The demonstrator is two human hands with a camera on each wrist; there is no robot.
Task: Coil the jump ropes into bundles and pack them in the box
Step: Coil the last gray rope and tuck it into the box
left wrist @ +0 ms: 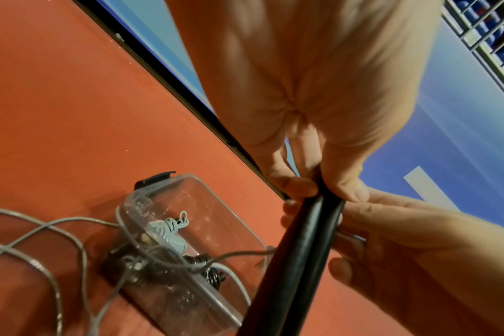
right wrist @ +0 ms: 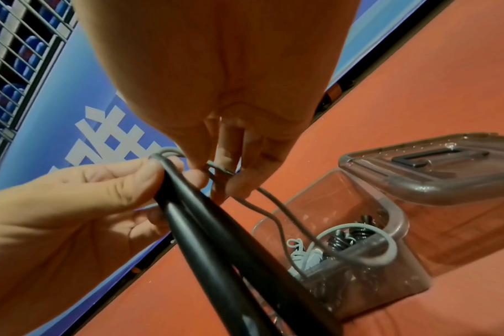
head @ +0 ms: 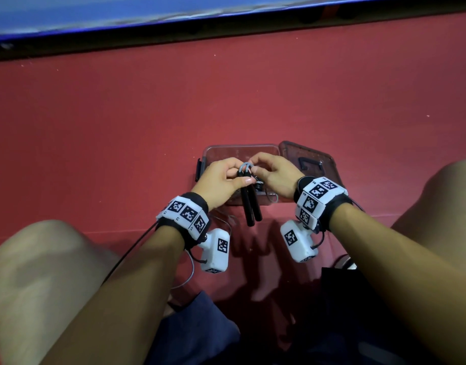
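My left grip [head: 221,177] was pinched on the two black handles [head: 249,204] held side by side, thumb and fingers clamped near their top ends. My right grip [head: 272,172] was curled on the grey rope [head: 245,165], with a turn of it looped round one finger in the right wrist view. Both grips hung just above the clear box [head: 213,151] on the red floor [head: 121,114], whose lid [head: 309,160] lay open to the right.

I judged the step to be winding the rope round the handles. To do it well I would have kept the handles parallel and pinched hard, laid each turn snug against the last, and let the slack feed without snagging on the box rim.

The head view hid most of the box behind my hands. The left wrist view showed a grey coiled bundle [left wrist: 169,231] and a dark one [left wrist: 207,267] already inside, and loose rope trailing across the floor. Only the right wrist view showed a strand running down over the box rim.
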